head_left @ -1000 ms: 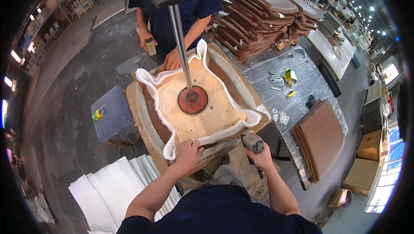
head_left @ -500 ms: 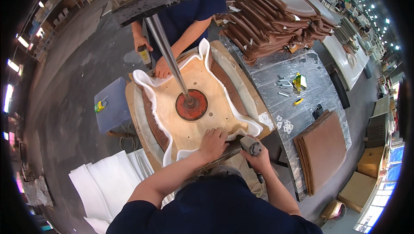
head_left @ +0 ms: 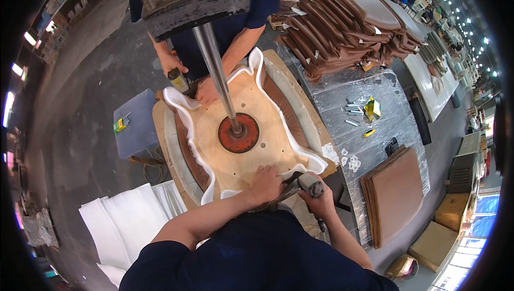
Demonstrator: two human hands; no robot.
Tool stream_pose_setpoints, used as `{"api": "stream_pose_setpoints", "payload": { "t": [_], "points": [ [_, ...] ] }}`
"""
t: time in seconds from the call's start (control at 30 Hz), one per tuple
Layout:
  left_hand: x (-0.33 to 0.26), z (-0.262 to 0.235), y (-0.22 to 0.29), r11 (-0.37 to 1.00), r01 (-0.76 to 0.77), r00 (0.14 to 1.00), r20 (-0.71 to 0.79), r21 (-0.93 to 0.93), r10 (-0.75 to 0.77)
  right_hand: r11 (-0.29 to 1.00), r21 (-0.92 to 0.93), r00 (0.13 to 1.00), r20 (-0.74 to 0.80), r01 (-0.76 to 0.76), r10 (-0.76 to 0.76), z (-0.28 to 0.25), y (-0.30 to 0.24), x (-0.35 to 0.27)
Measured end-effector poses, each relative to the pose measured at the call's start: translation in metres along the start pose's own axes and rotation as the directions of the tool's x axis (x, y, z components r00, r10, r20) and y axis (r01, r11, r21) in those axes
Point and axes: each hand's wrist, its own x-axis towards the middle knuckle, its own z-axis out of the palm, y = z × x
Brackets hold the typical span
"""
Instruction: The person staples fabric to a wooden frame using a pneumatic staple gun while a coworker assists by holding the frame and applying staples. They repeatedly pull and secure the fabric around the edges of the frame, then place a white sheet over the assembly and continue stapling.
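Observation:
A plywood seat board (head_left: 214, 130) lies face up over white padding (head_left: 191, 146) and a brown cover (head_left: 184, 130). A round red press foot (head_left: 235, 142) on a steel rod bears on its middle. At the near edge, my left hand (head_left: 266, 184) has its fingers bent over the board, pressing the cover's edge there. My right hand (head_left: 319, 201) grips a staple gun (head_left: 310, 184), its nose at the near edge just right of my left hand. Across the board, a co-worker's hand (head_left: 208, 90) presses the far-left edge while their other hand holds another staple gun (head_left: 178, 80).
Stacked brown covers (head_left: 342, 28) lie at the far right of a plastic-wrapped table (head_left: 342, 87). Nearer on it are staple strips (head_left: 353, 110), a yellow cutter (head_left: 369, 133) and brown sheets (head_left: 393, 194). White padding sheets (head_left: 123, 221) and a blue-grey box (head_left: 136, 125) stand left. The press head (head_left: 198, 9) hangs overhead.
My left hand's fingers are bent more tightly at the near edge, where the dark cover now shows over the padding. The co-worker's staple gun has tilted and come nearer the far-left corner.

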Motion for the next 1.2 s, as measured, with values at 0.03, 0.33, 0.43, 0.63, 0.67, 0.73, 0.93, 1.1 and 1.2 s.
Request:
{"api": "stream_pose_setpoints", "payload": {
  "t": [0.03, 0.33, 0.43, 0.63, 0.67, 0.73, 0.93, 1.1, 1.2],
  "points": [
    [0.001, 0.001, 0.000, 1.000, 0.011, 1.000, -0.019, 0.006, -0.011, 1.000, 0.014, 1.000, 0.005, -0.002, 0.002, 0.000, -0.001, 0.000],
    [0.001, 0.027, -0.021, 0.996, -0.010, 0.924, -0.381, -0.084, -0.023, 0.974, 0.132, 0.975, 0.155, -0.182, 0.161, -0.002, -0.007, 0.011],
    [-0.002, 0.030, -0.029, 0.991, -0.006, 0.895, -0.444, -0.132, -0.054, 0.961, 0.108, 0.942, 0.252, -0.253, 0.219, -0.002, -0.028, 0.027],
    [-0.003, 0.035, -0.033, 0.963, -0.006, 0.881, -0.457, -0.268, -0.122, 0.934, 0.030, 0.905, 0.260, -0.355, 0.335, 0.019, -0.062, 0.042],
    [-0.004, 0.034, -0.034, 0.960, -0.002, 0.883, -0.452, -0.280, -0.130, 0.935, 0.005, 0.903, 0.261, -0.355, 0.342, 0.022, -0.068, 0.044],
    [-0.003, 0.035, -0.033, 0.956, 0.019, 0.890, -0.430, -0.292, -0.149, 0.933, -0.042, 0.898, 0.260, -0.357, 0.355, 0.025, -0.077, 0.048],
    [-0.001, 0.037, -0.024, 0.982, 0.132, 0.872, -0.454, -0.139, -0.181, 0.905, -0.183, 0.882, 0.216, -0.384, 0.418, 0.032, -0.070, 0.068],
    [-0.004, 0.039, -0.027, 0.953, 0.124, 0.861, -0.448, -0.278, -0.243, 0.916, -0.159, 0.888, 0.232, -0.369, 0.398, 0.031, -0.067, 0.071],
    [-0.003, 0.039, -0.030, 0.939, 0.120, 0.878, -0.407, -0.321, -0.251, 0.929, -0.104, 0.887, 0.276, -0.354, 0.369, 0.029, -0.065, 0.067]
  ]
}}
